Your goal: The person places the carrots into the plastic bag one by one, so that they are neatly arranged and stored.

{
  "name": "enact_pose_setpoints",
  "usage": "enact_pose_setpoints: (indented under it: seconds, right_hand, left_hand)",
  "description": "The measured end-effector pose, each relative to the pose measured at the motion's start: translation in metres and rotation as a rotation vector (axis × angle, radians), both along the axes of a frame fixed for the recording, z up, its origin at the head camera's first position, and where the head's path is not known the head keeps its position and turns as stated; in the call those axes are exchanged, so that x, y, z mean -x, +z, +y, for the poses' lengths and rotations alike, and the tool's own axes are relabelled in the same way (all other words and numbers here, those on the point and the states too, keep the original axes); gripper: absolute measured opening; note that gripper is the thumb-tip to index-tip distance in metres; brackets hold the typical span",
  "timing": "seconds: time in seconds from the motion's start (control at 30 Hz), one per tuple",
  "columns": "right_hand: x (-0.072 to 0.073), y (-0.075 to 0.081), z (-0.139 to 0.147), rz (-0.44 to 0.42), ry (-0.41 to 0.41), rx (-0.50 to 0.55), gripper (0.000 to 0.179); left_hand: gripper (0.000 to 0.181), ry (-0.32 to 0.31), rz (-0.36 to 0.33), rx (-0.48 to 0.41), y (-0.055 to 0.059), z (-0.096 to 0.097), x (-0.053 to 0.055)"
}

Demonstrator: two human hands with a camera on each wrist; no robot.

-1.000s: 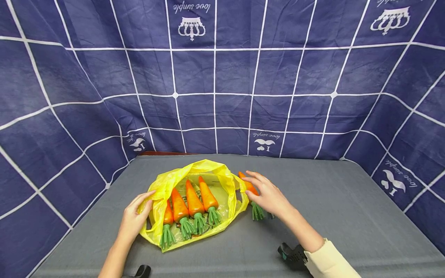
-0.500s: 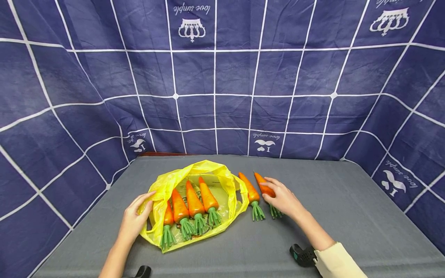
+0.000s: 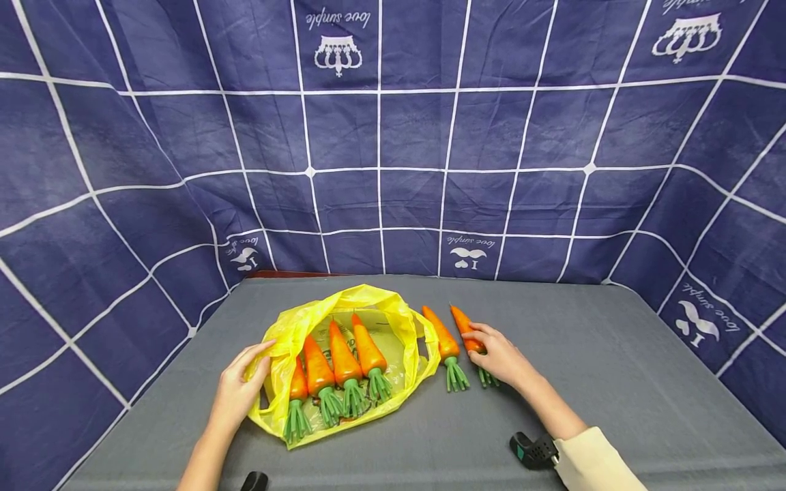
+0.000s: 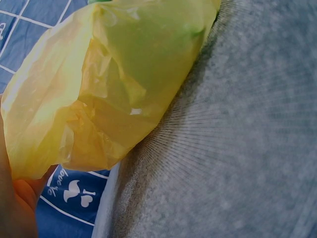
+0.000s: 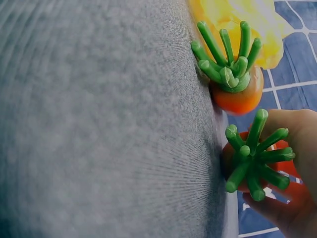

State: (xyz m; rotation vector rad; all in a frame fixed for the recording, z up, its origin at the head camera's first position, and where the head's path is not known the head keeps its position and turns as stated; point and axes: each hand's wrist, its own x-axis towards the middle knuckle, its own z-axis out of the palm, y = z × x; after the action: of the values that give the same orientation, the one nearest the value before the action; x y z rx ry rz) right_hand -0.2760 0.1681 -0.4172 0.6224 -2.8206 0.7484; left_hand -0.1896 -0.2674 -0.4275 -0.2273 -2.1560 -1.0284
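Note:
A yellow plastic bag lies on its side with its mouth toward me, and several orange carrots with green stems rest inside. My left hand holds the bag's left edge between thumb and fingers; the left wrist view shows the crumpled bag wall beside that hand. To the right of the bag, my right hand grips a carrot across its thick part, thumb on the near-left side. Its green stems point at the right wrist camera. Between that hand and the bag lies another carrot.
A grey cloth-covered table bears everything. Blue curtain with white grid lines encloses the back and both sides. Black wrist devices sit at both forearms, close to the table's near side.
My right hand has moved right, from over the carrot beside the bag to the outer carrot, and its fingers have closed around that one. The left hand and bag have barely moved.

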Motion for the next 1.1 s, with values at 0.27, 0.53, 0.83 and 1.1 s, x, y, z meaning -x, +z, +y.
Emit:
enact_pose_setpoints:
  seconds: [0.27,0.53,0.83,1.1]
  right_hand:
    - [-0.001,0.001,0.002,-0.006,-0.005,0.012,0.034]
    - [-0.005,0.007,0.005,0.010,-0.007,0.018,0.034]
    - [-0.009,0.021,0.003,0.052,0.001,0.035,0.034]
    - [-0.020,0.040,-0.008,0.102,0.026,0.061,0.033]
  left_hand:
    - [0.030,0.007,-0.004,-0.002,-0.001,0.001,-0.001]
    - [0.029,0.000,-0.004,-0.007,0.000,0.002,-0.002]
    - [0.029,-0.007,0.022,-0.014,0.004,0.001,-0.001]
    - [0.029,0.001,0.007,-0.001,0.003,0.002,-0.001]
